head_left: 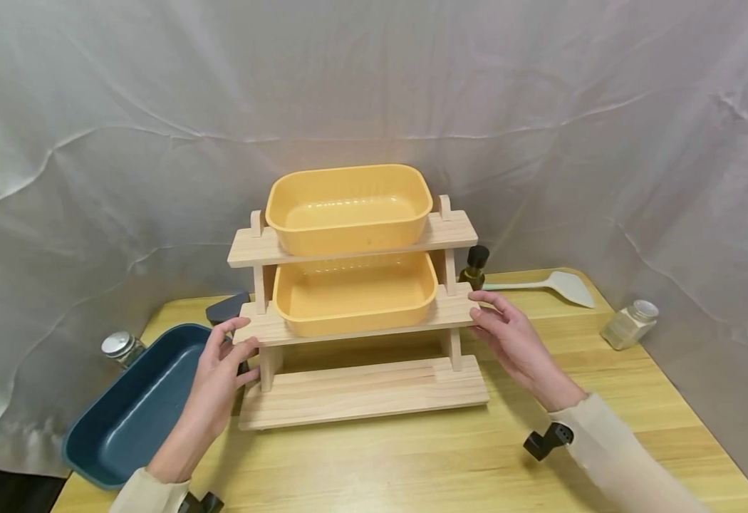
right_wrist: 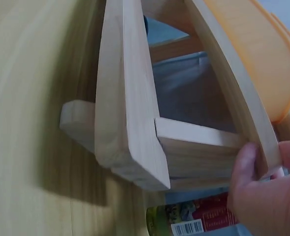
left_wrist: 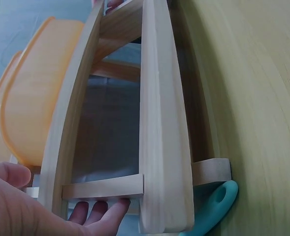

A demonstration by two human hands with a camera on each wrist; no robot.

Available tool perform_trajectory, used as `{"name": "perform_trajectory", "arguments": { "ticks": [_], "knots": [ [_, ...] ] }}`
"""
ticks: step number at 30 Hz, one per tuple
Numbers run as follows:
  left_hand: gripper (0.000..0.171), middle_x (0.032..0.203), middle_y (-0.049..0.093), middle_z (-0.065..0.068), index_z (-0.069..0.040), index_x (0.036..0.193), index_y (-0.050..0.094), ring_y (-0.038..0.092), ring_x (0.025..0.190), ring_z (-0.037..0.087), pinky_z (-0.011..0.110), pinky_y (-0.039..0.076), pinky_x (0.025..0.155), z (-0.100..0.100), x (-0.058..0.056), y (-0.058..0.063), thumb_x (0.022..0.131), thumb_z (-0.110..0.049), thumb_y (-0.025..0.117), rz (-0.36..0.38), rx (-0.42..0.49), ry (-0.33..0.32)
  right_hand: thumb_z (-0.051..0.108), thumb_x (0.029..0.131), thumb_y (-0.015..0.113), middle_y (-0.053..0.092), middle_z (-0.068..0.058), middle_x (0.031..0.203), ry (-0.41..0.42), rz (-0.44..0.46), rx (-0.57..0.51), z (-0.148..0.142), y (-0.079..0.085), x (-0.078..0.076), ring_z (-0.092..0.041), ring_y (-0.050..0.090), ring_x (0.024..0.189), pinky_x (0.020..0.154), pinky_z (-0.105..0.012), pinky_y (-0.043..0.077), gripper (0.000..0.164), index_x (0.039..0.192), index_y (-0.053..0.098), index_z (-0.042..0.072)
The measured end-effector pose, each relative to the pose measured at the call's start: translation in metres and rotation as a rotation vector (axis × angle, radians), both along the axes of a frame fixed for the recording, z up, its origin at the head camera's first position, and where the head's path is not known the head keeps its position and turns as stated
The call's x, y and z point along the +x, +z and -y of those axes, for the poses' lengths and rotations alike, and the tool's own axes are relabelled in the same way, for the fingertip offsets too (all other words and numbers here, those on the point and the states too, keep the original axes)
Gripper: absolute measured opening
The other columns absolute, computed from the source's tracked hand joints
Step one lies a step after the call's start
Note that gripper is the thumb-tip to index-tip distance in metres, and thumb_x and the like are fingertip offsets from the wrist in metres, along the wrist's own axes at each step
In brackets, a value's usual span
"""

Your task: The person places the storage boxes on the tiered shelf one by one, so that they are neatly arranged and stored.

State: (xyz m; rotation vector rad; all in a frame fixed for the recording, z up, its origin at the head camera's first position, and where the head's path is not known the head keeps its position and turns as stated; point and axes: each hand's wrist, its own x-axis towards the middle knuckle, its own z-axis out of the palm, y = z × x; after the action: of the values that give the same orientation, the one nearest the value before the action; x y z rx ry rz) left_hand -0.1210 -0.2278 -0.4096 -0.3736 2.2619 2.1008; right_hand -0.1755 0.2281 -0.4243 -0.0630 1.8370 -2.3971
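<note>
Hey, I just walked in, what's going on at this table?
Someone is gripping a three-tier wooden rack, with the left hand and right hand at opposite ends of its middle shelf. One yellow bin sits on the top shelf and a second yellow bin on the middle one. On the table, a dark blue bin is at the person's left, with a spatula and glass jar at the right.

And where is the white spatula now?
In the head view, the white spatula lies at the right rear of the table, between the black-capped bottle and the right-hand glass jar.
</note>
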Motion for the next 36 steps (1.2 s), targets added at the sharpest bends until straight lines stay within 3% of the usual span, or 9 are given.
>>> {"name": "perform_trajectory", "arguments": {
  "ticks": [6,11,19,24,28,33,36],
  "knots": [
    [0.043,0.143,0.046,0.011,-0.021,0.155,0.042,0.059,0.128,0.024,0.035,0.058,0.096,0.006,0.006,0.003,0.116,-0.031,0.057,-0.013,0.037,0.002,0.002,0.112,0.061,0.065,-0.007,0.117,0.051,0.000,-0.057,-0.002,-0.004,-0.004,-0.012,0.070,0.102,0.096,-0.029,0.058,0.028,0.139,0.056,0.003],
    [0.033,0.138,0.047,0.013,-0.025,0.149,0.043,0.064,0.120,0.020,0.037,0.061,0.092,0.013,0.014,0.010,0.117,-0.027,0.053,-0.081,0.081,0.041,0.003,0.111,0.062,0.066,-0.008,0.119,0.054,0.003,-0.048,-0.004,-0.006,-0.004,-0.013,0.070,0.104,0.096,-0.029,0.058,0.030,0.141,0.054,0.001],
    [0.046,0.134,0.051,0.007,-0.031,0.157,0.032,0.066,0.118,0.017,0.033,0.063,0.084,0.039,0.036,0.018,0.117,-0.018,0.052,-0.140,0.177,0.208,0.002,0.111,0.062,0.066,-0.005,0.114,0.056,-0.044,-0.005,-0.003,-0.012,-0.005,-0.012,0.069,0.103,0.095,-0.028,0.058,0.029,0.140,0.057,0.002],
    [0.045,0.127,0.057,0.004,-0.030,0.151,0.037,0.071,0.110,0.015,0.035,0.064,0.077,0.066,0.050,0.023,0.115,-0.012,0.058,-0.217,0.301,0.318,0.002,0.111,0.062,0.067,-0.004,0.115,0.067,-0.043,-0.004,-0.002,-0.013,-0.007,-0.012,0.069,0.103,0.095,-0.027,0.058,0.031,0.142,0.055,0.001],
    [0.046,0.131,0.052,0.005,-0.027,0.148,0.040,0.072,0.107,0.017,0.035,0.064,0.072,0.086,0.061,0.026,0.112,-0.008,0.061,-0.249,0.354,0.417,0.002,0.111,0.062,0.067,-0.005,0.117,0.062,-0.038,0.003,-0.002,-0.013,-0.007,-0.011,0.069,0.103,0.094,-0.026,0.058,0.033,0.143,0.054,-0.001],
    [0.041,0.131,0.053,0.002,-0.028,0.147,0.042,0.069,0.106,0.016,0.031,0.061,0.070,0.110,0.075,0.022,0.114,-0.009,0.058,-0.218,0.354,0.507,0.003,0.111,0.064,0.067,-0.005,0.114,0.052,-0.036,0.006,-0.002,-0.011,-0.008,-0.011,0.070,0.101,0.093,-0.026,0.058,0.033,0.142,0.055,0.000],
    [0.039,0.132,0.053,-0.001,-0.031,0.148,0.045,0.064,0.109,0.014,0.027,0.057,0.069,0.119,0.078,0.019,0.116,-0.013,0.055,-0.154,0.302,0.557,0.002,0.110,0.064,0.067,-0.004,0.113,0.047,-0.040,0.002,-0.004,-0.010,-0.007,-0.012,0.070,0.100,0.093,-0.027,0.058,0.031,0.140,0.057,0.001]
  ]
}}
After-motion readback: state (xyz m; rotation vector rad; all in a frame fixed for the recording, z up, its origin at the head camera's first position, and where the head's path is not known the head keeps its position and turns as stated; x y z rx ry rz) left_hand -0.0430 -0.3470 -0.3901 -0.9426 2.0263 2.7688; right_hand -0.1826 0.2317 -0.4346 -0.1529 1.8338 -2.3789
